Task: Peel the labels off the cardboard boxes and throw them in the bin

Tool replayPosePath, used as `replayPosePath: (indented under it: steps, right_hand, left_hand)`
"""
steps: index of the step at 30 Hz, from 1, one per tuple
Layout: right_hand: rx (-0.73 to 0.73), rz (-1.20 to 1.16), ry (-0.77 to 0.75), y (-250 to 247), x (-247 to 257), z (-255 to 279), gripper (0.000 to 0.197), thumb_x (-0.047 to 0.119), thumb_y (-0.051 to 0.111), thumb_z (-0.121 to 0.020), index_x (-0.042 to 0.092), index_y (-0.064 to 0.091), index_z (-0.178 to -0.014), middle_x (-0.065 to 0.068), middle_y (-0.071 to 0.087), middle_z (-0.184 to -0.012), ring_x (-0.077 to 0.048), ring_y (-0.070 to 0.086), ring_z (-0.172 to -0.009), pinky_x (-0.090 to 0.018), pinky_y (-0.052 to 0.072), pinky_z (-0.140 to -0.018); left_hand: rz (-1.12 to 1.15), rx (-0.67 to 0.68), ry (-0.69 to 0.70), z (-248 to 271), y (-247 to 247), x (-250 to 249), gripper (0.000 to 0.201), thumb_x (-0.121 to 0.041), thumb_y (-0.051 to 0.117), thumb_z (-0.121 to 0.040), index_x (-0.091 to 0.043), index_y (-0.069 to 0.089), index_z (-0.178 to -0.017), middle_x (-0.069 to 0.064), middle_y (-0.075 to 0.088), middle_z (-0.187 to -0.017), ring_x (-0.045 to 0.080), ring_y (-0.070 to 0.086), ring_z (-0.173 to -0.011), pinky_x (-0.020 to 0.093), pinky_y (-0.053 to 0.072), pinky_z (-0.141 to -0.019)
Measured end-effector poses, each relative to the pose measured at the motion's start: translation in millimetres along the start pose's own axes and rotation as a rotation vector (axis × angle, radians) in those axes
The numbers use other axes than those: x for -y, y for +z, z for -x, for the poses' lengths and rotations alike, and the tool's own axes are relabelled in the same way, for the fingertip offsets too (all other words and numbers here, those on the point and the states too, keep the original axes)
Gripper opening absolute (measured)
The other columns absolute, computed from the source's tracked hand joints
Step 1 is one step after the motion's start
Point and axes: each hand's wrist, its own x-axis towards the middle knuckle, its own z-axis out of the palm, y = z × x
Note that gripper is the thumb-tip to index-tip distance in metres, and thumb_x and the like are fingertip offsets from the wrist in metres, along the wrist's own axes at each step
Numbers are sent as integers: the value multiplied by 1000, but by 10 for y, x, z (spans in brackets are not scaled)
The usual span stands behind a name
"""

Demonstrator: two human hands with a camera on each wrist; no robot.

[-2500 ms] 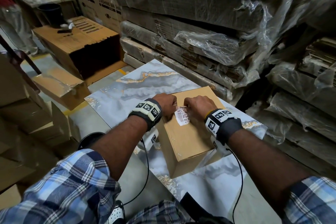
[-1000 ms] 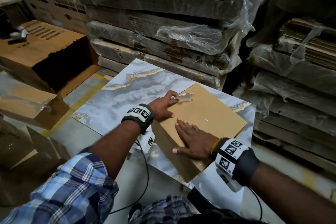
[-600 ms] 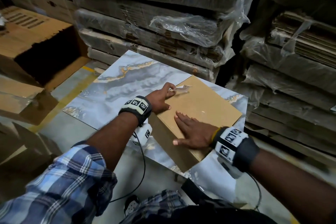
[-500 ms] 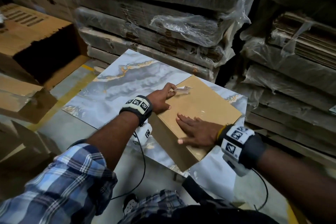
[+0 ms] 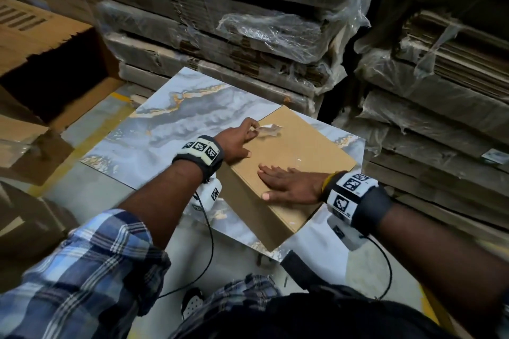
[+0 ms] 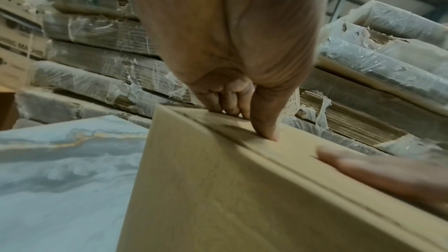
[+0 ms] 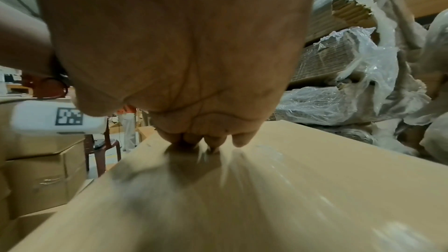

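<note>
Both bare forearms reach forward, plaid sleeves pushed up.
The left hand has its fingers curled and pinching, thumb tip pressed down; the right hand lies flat, palm down, fingers straight and spread, pointing toward the left one.

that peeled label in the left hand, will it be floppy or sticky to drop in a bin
Probably floppy: the label looks thin and crumpled where the left hand pinches it over the cardboard box. Its shiny, translucent look suggests adhesive film, so it may cling to fingers.
</note>
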Motion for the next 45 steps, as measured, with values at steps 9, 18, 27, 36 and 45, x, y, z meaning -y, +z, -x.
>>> replayPosePath:
  steps: [9,18,27,36,45]
  right_hand:
    - [-68,33,57,185,198,11,97,76,27,-92,16,-13,-158,-7,-27,-163,-24,-6,-154,-46,4,-125]
    - [-140,-11,193,-114,147,-335,101,76,27,-92,11,-13,-158,-11,-22,-163,-28,-7,-154,-47,4,-125]
    - [-55,19,90,-102,113,-179,88,69,23,-97,17,-14,-158,-4,-24,-163,-22,-9,-154,-47,-2,-124]
    - [-14,117,21,159,168,-14,109,87,11,-76,19,-21,-155,-1,-35,-156,-20,-10,-153,-44,-2,-125]
    - [-76,58,136,-57,259,-307,106,78,29,-90,12,-21,-155,-11,-31,-160,-25,-16,-152,-44,-1,-124]
  left_hand:
    - [-77,-19,35,2,37,7,70,-15,74,-85,-20,26,-136,4,57,-141,32,62,-102,39,51,-86]
    - [-107,-51,30,15,68,30,69,-16,72,-87,-22,24,-136,14,68,-114,26,58,-78,34,47,-70]
    - [-129,54,53,48,-66,90,79,-21,78,-81,-22,23,-138,9,62,-103,28,57,-86,33,42,-71]
    - [-127,9,79,34,-16,138,81,-23,81,-78,-21,25,-137,11,66,-119,32,62,-99,33,45,-78]
    - [-141,10,97,42,-34,121,80,-20,80,-80,-16,26,-138,9,62,-130,33,61,-107,30,39,-78]
